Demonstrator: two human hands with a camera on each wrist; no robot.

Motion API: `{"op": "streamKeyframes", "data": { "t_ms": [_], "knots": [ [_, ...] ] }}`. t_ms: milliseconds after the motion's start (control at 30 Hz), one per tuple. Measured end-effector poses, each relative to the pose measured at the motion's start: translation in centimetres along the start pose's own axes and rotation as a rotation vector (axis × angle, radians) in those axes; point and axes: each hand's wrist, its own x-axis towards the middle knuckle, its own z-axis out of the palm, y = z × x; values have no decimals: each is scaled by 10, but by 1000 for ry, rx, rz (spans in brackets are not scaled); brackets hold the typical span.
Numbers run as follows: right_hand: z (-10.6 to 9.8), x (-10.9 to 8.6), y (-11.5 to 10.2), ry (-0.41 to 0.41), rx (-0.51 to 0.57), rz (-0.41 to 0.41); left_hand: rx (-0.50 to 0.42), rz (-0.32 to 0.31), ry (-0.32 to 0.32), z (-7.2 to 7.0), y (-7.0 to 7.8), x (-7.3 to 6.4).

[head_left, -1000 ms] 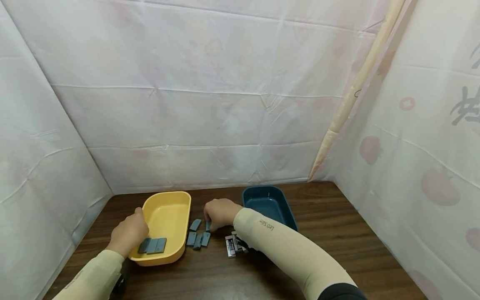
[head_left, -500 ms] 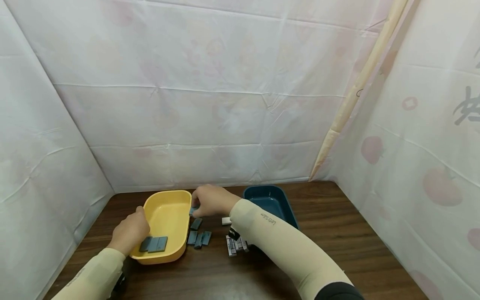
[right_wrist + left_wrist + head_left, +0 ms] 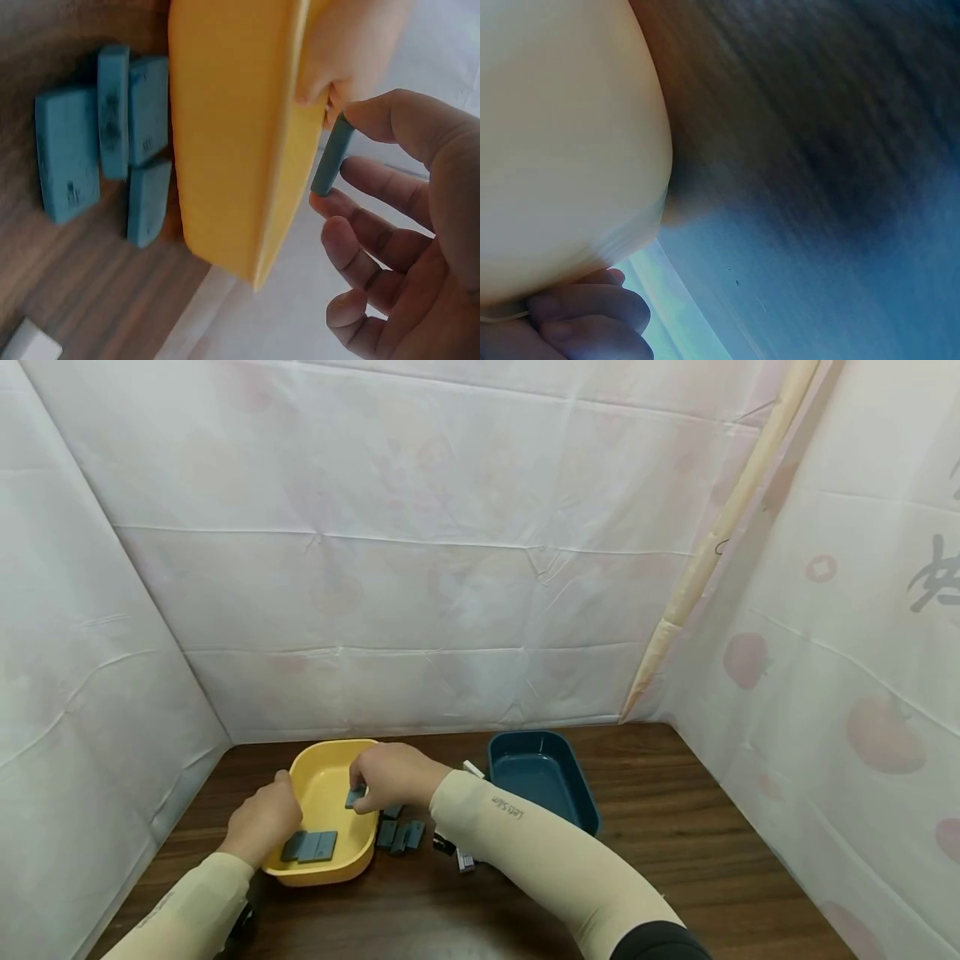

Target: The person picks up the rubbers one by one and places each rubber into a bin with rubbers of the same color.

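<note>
Right hand, head view: the right hand (image 3: 390, 775) pinches a held block (image 3: 355, 797), grey-blue and flat, above the yellow tray (image 3: 330, 777), just inside its right rim.
Left hand, head view: the left hand (image 3: 264, 818) grips the tray's left rim.
Blocks in the tray, head view: three blocks (image 3: 317, 846) lie flat, side by side, at the near end.
Blocks on the desk, head view: four blocks (image 3: 400, 837) cluster on the desk (image 3: 660, 793) just beside the tray's right wall, one partly covered by the right hand.
Blue tray, head view: the blue tray (image 3: 536, 772) stands to the right, partly behind the right sleeve (image 3: 540, 835); a white block (image 3: 473, 769) lies beside it.
Curled fingers, left wrist view: bent fingers (image 3: 592, 322) show at a pale, curved surface; the blur hides their exact grip.
Pinch, right wrist view: the thumb meets one end of the held block, fingertips the other; the remaining fingers bend free of it.
Slip: the small fingertip contact could let the block turn or drop, perhaps onto the rim.
Tray shift: should the left hand's grip slacken, a knock from the right hand could push the tray into the four blocks.
</note>
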Motion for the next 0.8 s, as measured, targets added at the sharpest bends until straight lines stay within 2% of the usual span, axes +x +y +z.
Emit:
{"op": "streamKeyframes", "data": {
  "t_ms": [233, 433, 633, 800],
  "knots": [
    [16, 6, -17, -69, -92, -51, -7, 4, -3, 1, 0, 1],
    [31, 12, -30, -122, -203, -48, -15, 15, -5, 3, -1, 3],
    [42, 18, -40, -129, -330, -27, -16, 13, -4, 3, -2, 3],
    [49, 21, -47, -129, -378, -18, -17, 13, -5, 3, -3, 3]
  ]
}}
